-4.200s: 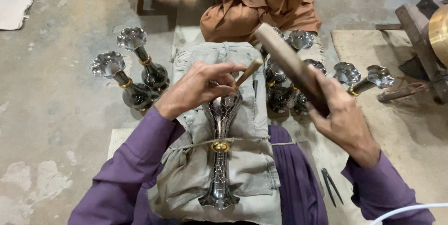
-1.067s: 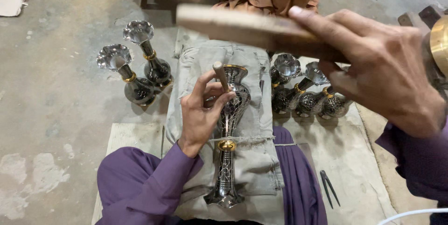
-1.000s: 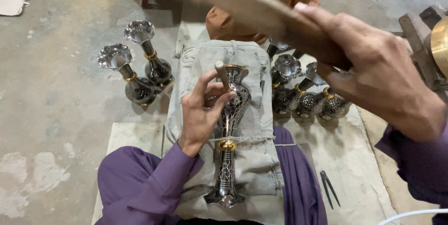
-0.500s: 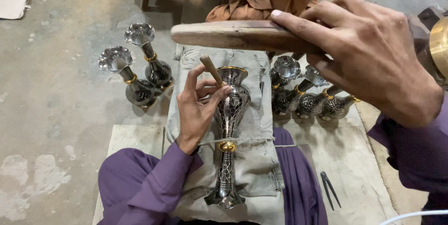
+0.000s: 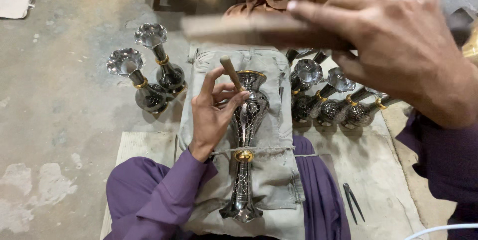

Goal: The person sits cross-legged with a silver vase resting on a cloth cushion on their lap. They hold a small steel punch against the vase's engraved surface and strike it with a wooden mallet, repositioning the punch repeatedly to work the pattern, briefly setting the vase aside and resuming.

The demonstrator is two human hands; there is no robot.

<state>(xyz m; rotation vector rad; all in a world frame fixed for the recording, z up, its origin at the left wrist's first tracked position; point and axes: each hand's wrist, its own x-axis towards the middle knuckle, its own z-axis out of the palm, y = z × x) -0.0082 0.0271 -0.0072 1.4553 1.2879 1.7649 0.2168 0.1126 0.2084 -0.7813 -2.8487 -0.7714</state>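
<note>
a thin wooden stick is pinched in the curled fingers of the left hand, against the dark metal vase lying on the grey cloth pad over the lap. a blurred wooden block is gripped tightly by the closed right hand, high above the vase.

The stained grey concrete floor carries two upright dark metal vases with gold collars, a pale mat, and slim metal tweezers on it.

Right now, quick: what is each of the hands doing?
Left hand: closed on a small wooden punch, its lower end at the engraved vase lying on the cloth pad.
Right hand: closed on a blurred wooden mallet, raised above.
</note>
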